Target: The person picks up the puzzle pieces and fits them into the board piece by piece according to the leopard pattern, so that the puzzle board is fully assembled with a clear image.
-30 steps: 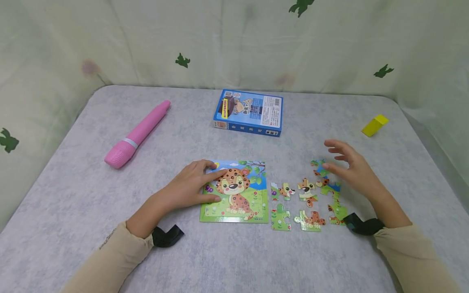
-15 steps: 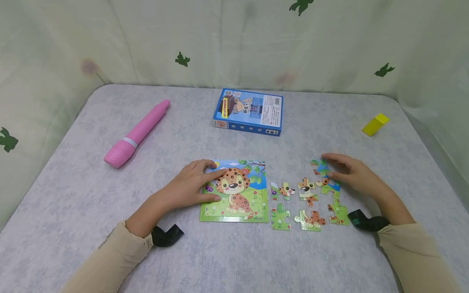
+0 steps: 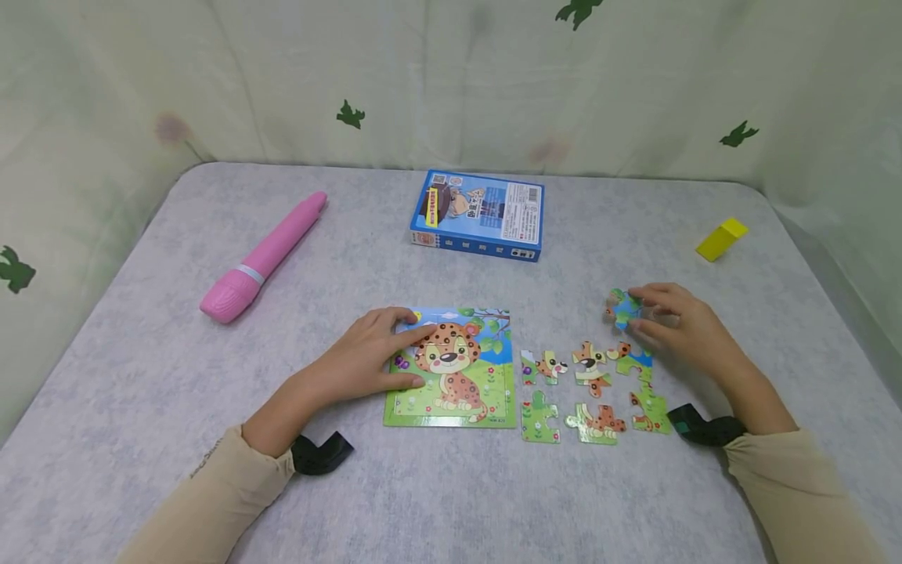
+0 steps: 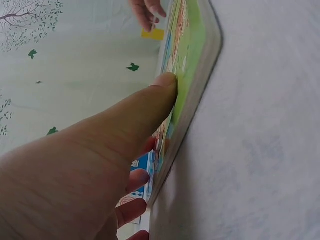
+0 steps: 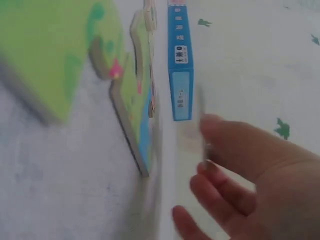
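Observation:
In the head view my left hand point(image 3: 369, 354) rests on the left side of a square puzzle board point(image 3: 449, 421) printed with a cartoon leopard. The left wrist view shows its thumb point(image 4: 162, 87) lying flat on the green border. My right hand point(image 3: 680, 321) pinches a blue and green puzzle piece point(image 3: 623, 310) between thumb and fingers, above the other pieces. Seen edge-on and blurred in the right wrist view, that piece is a thin strip at the fingertips. On the table lie a leopard-face piece point(image 3: 590, 356), a leopard-body piece point(image 3: 599, 424) and a green corner piece point(image 3: 539, 421).
Behind the board stands a blue box point(image 3: 479, 215). A pink microphone-shaped object point(image 3: 271, 251) lies at the left, and a yellow block point(image 3: 721, 240) sits at the far right. More pieces, such as a tail piece point(image 3: 651, 411), lie right of the board. A curtain closes off the back.
My right hand has come down to the top right puzzle piece, pinched it, and raised it away from the piece below. The left hand stays where it was on the board.

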`<state>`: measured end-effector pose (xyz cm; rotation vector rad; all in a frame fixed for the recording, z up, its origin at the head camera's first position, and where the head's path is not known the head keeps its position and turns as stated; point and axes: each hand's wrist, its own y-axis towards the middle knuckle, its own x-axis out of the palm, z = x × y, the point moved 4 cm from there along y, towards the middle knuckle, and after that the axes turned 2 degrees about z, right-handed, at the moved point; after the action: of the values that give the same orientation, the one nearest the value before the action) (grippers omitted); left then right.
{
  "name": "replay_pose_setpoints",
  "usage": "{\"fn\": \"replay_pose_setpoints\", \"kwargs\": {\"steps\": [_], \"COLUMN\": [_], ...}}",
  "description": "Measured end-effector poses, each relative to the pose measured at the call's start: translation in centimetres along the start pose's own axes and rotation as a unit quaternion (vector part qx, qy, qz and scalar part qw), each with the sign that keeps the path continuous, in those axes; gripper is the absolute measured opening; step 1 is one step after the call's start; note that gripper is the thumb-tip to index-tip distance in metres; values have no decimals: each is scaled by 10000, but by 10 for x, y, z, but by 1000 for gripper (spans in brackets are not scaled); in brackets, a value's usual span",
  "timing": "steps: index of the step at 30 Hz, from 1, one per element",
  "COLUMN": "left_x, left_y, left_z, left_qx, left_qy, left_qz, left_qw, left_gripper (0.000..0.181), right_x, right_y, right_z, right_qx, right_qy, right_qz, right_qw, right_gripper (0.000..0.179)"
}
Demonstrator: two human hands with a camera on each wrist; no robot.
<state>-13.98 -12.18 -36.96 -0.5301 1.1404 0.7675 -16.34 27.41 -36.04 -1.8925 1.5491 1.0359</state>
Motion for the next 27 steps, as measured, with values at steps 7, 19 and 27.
{"fn": "replay_pose_setpoints", "kwargs": {"steps": [7, 19, 27], "left_x": [2, 4, 7], "left_y": [2, 7, 12], "left_z": [4, 19, 26], "left_qx": [11, 104, 454], "left_qy": [135, -34, 478], "left_qz": [106, -142, 99], "left_qw": [9999, 9998, 9978], "left_gripper": [69, 73, 69], "right_x": [-6, 42, 85], "right_y": [-3, -4, 10], "right_z": [-39, -117, -131], "right_qx": [-899, -1814, -1481], "right_qy": [258, 692, 340], "right_qz": [658, 45, -638], "right_qw": [9934, 9810, 9863], "right_gripper": [46, 46, 46]}}
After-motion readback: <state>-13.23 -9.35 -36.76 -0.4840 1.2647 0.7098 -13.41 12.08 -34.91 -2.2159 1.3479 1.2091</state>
